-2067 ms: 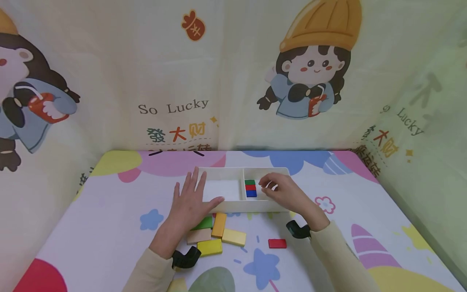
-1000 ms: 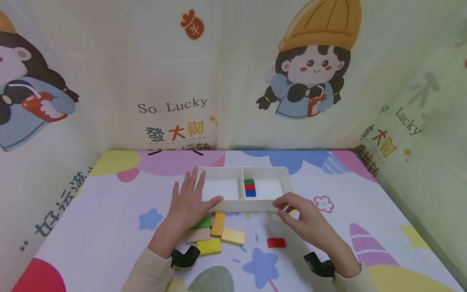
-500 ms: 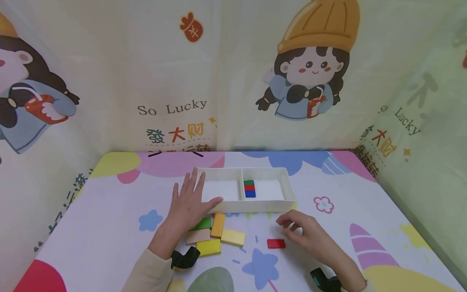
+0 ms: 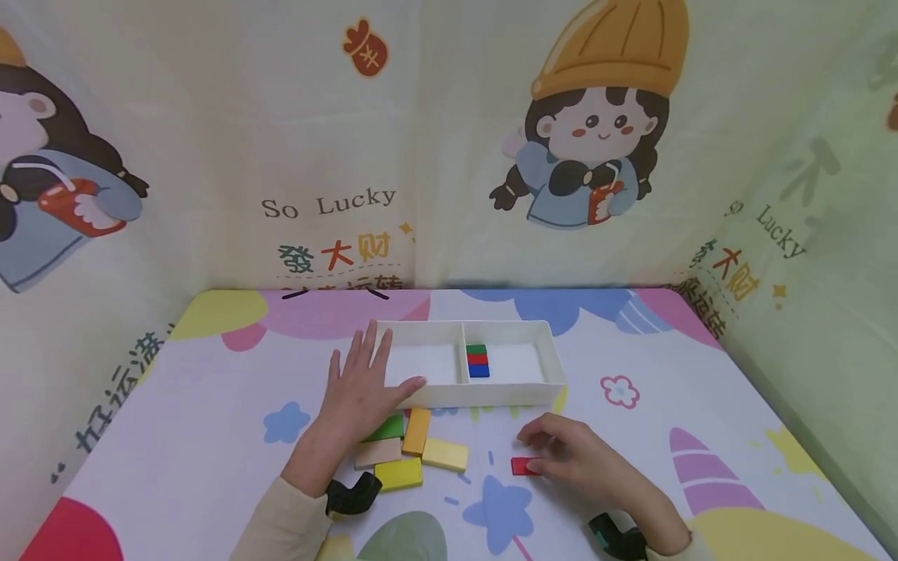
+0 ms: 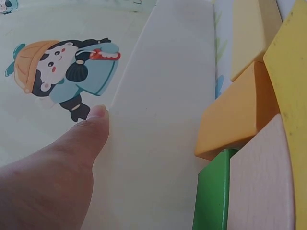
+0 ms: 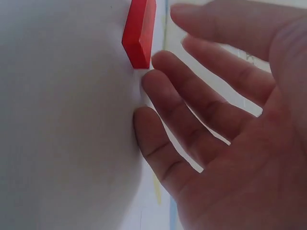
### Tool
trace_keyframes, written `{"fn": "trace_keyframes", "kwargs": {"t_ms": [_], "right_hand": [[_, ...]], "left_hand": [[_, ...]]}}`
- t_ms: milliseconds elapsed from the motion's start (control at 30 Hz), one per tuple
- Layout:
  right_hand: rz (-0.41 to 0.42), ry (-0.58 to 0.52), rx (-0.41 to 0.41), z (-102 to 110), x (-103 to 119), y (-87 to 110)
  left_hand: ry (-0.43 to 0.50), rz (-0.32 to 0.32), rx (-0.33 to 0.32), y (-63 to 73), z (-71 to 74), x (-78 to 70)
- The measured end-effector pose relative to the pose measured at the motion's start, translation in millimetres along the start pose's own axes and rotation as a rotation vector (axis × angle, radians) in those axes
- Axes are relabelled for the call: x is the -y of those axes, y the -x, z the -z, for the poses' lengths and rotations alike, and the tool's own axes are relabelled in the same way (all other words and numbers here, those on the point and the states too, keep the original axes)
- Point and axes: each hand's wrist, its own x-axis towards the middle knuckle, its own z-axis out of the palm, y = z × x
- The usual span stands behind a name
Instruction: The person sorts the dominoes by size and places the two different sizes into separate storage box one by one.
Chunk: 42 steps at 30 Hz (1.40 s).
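Observation:
My left hand (image 4: 354, 397) lies with spread fingers over the left end of a white two-part box (image 4: 484, 396); its thumb (image 5: 98, 115) touches the front wall's rim in the left wrist view. My right hand (image 4: 578, 460) is low over the table, fingers loosely bent, holding nothing. Beside its fingertips lies a red block (image 6: 140, 36); in the head view the thumb overlaps that block's right end. Inside the box's right compartment, against the divider, sit a small green block (image 4: 476, 350), a red one (image 4: 478, 359) and a blue one (image 4: 479, 371) in a row.
In front of the box, near my left wrist, several larger blocks lie together: orange (image 4: 417, 431), cream (image 4: 445, 454), yellow (image 4: 397, 474), pale pink (image 4: 379, 452) and green (image 4: 387, 427). A printed cloth covers the table; a curtain hangs behind it.
My right hand has left the box's right compartment, passed over the front wall and come down toward the red block on the table. The left hand has stayed on the box.

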Motion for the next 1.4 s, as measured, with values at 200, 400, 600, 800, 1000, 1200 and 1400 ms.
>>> {"fn": "trace_keyframes", "kwargs": {"t_ms": [200,400,600,800,1000,1200,1400], "right_hand": [[0.002,-0.001,0.046,-2.7,1.8,-1.4],[-0.03,0.008,0.073,-4.8,1.6,-2.9],[-0.007,0.035,0.053,-3.9,1.8,-2.2],[0.006,0.059,0.073,-1.8,2.9,0.0],[-0.019,0.1,0.072,1.5,3.8,0.4],[-0.039,0.095,0.067,0.8,2.2,-1.0],[-0.018,0.12,0.015,0.6,2.3,-1.3]], "left_hand": [[0.004,-0.004,-0.011,0.2,1.0,1.0],[-0.002,-0.003,-0.004,0.8,0.5,0.4],[-0.003,-0.011,-0.016,-0.9,0.0,0.2],[-0.008,-0.007,-0.005,-0.2,-0.9,0.1],[0.0,-0.012,-0.014,-0.9,-1.1,0.3],[0.0,-0.011,-0.007,0.5,-0.7,0.5],[0.011,-0.007,-0.003,0.0,-0.2,-1.0]]}}
